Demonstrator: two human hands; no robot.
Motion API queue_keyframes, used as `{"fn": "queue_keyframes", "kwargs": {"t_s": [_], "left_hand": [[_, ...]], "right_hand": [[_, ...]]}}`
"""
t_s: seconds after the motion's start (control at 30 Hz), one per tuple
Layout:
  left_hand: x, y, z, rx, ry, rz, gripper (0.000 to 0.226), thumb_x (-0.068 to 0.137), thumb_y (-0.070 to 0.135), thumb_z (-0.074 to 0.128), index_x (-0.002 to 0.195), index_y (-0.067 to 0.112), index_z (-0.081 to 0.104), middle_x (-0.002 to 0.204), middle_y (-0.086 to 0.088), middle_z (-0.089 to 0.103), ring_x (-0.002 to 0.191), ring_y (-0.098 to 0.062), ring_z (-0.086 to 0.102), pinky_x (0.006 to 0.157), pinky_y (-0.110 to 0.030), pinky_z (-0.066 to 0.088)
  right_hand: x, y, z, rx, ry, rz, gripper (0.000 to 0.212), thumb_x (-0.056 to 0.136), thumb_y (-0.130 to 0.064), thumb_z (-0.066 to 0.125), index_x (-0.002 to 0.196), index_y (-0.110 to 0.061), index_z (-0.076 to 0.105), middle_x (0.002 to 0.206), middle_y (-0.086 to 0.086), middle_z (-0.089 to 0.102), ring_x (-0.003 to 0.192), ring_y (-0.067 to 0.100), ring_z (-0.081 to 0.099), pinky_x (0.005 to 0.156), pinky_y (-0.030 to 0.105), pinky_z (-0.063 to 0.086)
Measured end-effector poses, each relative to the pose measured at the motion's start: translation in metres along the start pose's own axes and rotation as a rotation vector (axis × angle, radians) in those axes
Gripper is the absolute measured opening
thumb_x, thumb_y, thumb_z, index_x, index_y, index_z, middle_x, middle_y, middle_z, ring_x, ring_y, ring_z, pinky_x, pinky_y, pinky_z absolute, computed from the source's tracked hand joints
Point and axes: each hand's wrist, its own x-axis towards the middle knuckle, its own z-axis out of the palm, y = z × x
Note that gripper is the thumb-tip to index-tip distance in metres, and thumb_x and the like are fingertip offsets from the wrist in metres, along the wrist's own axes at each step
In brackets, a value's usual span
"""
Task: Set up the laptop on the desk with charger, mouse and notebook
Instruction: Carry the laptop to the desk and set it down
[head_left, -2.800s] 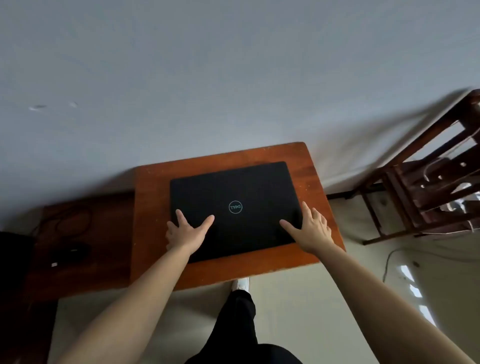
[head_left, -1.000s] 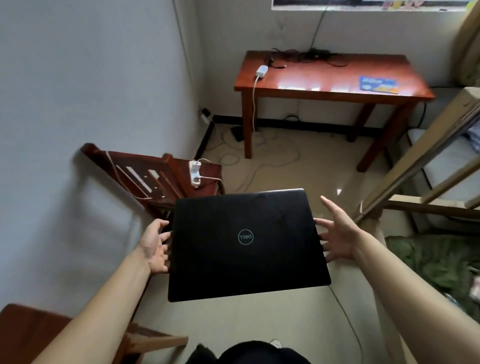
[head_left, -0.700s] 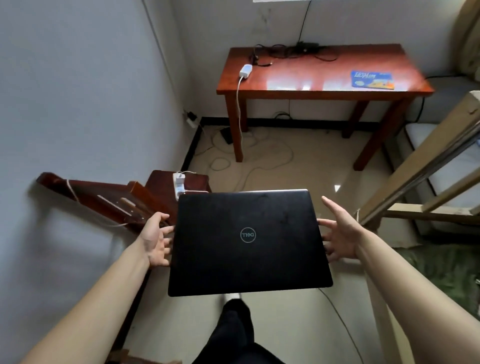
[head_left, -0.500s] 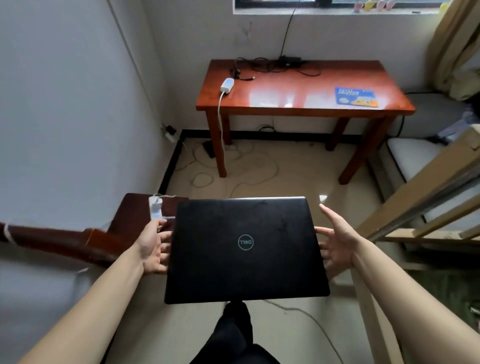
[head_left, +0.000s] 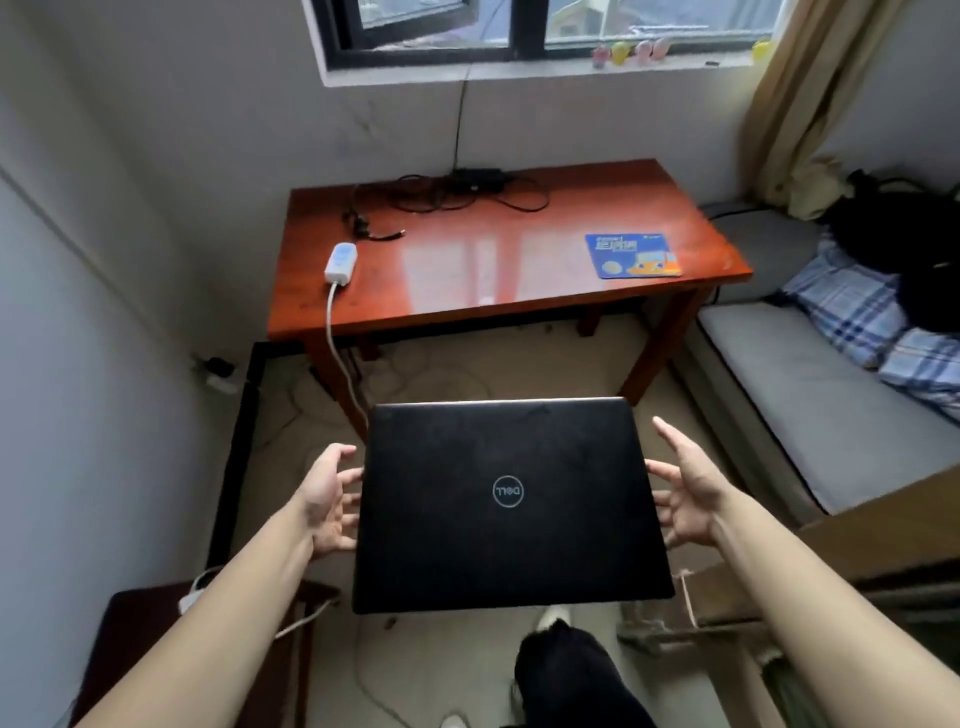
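Observation:
I hold a closed black laptop (head_left: 506, 499) flat in the air, lid up. My left hand (head_left: 327, 504) grips its left edge and my right hand (head_left: 685, 499) its right edge, fingers under it. Ahead stands a red-brown wooden desk (head_left: 493, 260) below a window. On the desk lie a black charger with tangled cable (head_left: 457, 189) at the back, a white power strip (head_left: 341, 262) at the left and a blue mouse pad (head_left: 632, 254) at the right. No mouse or notebook shows.
A bed with a grey mattress (head_left: 831, 395) and a blue checked cloth (head_left: 872, 322) runs along the right. Cables (head_left: 415, 384) lie on the floor under the desk. A dark wooden piece (head_left: 135, 639) sits at lower left beside the wall. A curtain (head_left: 810, 93) hangs at upper right.
I lifted the laptop off the small table, turned away from it and walked toward the desk by the window, which now looks closer. Both hands keep their hold.

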Motion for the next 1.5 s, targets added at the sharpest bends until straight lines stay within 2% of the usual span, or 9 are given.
{"fn": "queue_keyframes", "kwargs": {"t_s": [0.33, 0.5, 0.77, 0.9, 1.03, 1.1, 1.17, 1.27, 1.5], "left_hand": [[0.121, 0.184, 0.105, 0.061, 0.068, 0.002, 0.068, 0.087, 0.069, 0.04, 0.125, 0.017, 0.062, 0.126, -0.018, 0.063, 0.112, -0.036, 0.06, 0.091, -0.053, 0.05], [0.159, 0.274, 0.14, -0.004, 0.074, 0.022, 0.07, 0.085, 0.075, 0.042, 0.125, 0.02, 0.062, 0.128, -0.015, 0.062, 0.117, -0.035, 0.059, 0.1, -0.056, 0.046], [0.225, 0.366, 0.159, -0.061, 0.143, -0.015, 0.092, 0.076, 0.087, 0.045, 0.141, 0.022, 0.049, 0.138, -0.015, 0.054, 0.128, -0.039, 0.05, 0.101, -0.062, 0.041], [0.277, 0.414, 0.154, -0.052, 0.16, -0.053, 0.094, 0.076, 0.087, 0.046, 0.141, 0.019, 0.05, 0.138, -0.015, 0.053, 0.127, -0.038, 0.05, 0.102, -0.061, 0.041], [0.322, 0.463, 0.149, -0.045, 0.163, -0.101, 0.085, 0.082, 0.082, 0.045, 0.136, 0.017, 0.05, 0.133, -0.013, 0.052, 0.124, -0.037, 0.048, 0.097, -0.057, 0.04], [0.346, 0.487, 0.145, -0.032, 0.157, -0.127, 0.081, 0.083, 0.08, 0.046, 0.133, 0.017, 0.051, 0.131, -0.014, 0.053, 0.126, -0.037, 0.048, 0.095, -0.056, 0.041], [0.362, 0.509, 0.146, -0.037, 0.16, -0.146, 0.074, 0.083, 0.079, 0.048, 0.12, 0.016, 0.057, 0.118, -0.012, 0.058, 0.11, -0.033, 0.055, 0.081, -0.046, 0.048], [0.384, 0.535, 0.15, -0.041, 0.193, -0.153, 0.061, 0.088, 0.072, 0.047, 0.098, 0.014, 0.062, 0.098, -0.008, 0.062, 0.087, -0.026, 0.057, 0.066, -0.035, 0.046], [0.412, 0.565, 0.157, -0.057, 0.203, -0.185, 0.06, 0.086, 0.071, 0.052, 0.102, 0.014, 0.064, 0.107, -0.011, 0.063, 0.089, -0.027, 0.06, 0.063, -0.036, 0.049]], "right_hand": [[0.124, -0.194, -0.014, 0.086, -0.003, 0.047, 0.078, 0.07, -0.086, 0.056, 0.115, -0.023, 0.065, 0.123, 0.014, 0.063, 0.104, 0.035, 0.061, 0.071, 0.042, 0.049], [0.161, -0.315, -0.011, 0.011, -0.041, -0.074, 0.084, 0.078, -0.08, 0.054, 0.129, -0.015, 0.065, 0.118, 0.013, 0.063, 0.116, 0.034, 0.057, 0.097, 0.04, 0.042], [0.229, -0.439, 0.018, -0.051, -0.021, -0.09, 0.07, 0.083, -0.076, 0.053, 0.111, -0.014, 0.068, 0.104, 0.011, 0.065, 0.088, 0.027, 0.058, 0.07, 0.034, 0.045], [0.272, -0.481, 0.047, -0.058, 0.021, -0.055, 0.07, 0.079, -0.078, 0.057, 0.109, -0.015, 0.066, 0.111, 0.012, 0.065, 0.093, 0.029, 0.059, 0.064, 0.034, 0.046], [0.305, -0.52, 0.079, -0.105, 0.046, 0.015, 0.07, 0.082, -0.077, 0.055, 0.111, -0.014, 0.066, 0.108, 0.013, 0.063, 0.087, 0.029, 0.058, 0.062, 0.035, 0.043], [0.323, -0.539, 0.094, -0.117, 0.067, 0.065, 0.067, 0.08, -0.078, 0.055, 0.107, -0.017, 0.065, 0.113, 0.014, 0.063, 0.1, 0.034, 0.06, 0.07, 0.037, 0.045], [0.341, -0.555, 0.107, -0.136, 0.091, 0.094, 0.065, 0.079, -0.079, 0.055, 0.103, -0.019, 0.065, 0.119, 0.014, 0.062, 0.111, 0.036, 0.058, 0.074, 0.04, 0.045], [0.363, -0.573, 0.124, -0.126, 0.113, 0.104, 0.057, 0.083, -0.075, 0.054, 0.096, -0.02, 0.063, 0.116, 0.011, 0.062, 0.102, 0.031, 0.057, 0.067, 0.04, 0.043], [0.358, -0.624, 0.156, -0.111, 0.113, 0.11, 0.05, 0.101, -0.054, 0.044, 0.08, -0.012, 0.062, 0.081, 0.008, 0.061, 0.072, 0.023, 0.054, 0.06, 0.03, 0.038]]}}
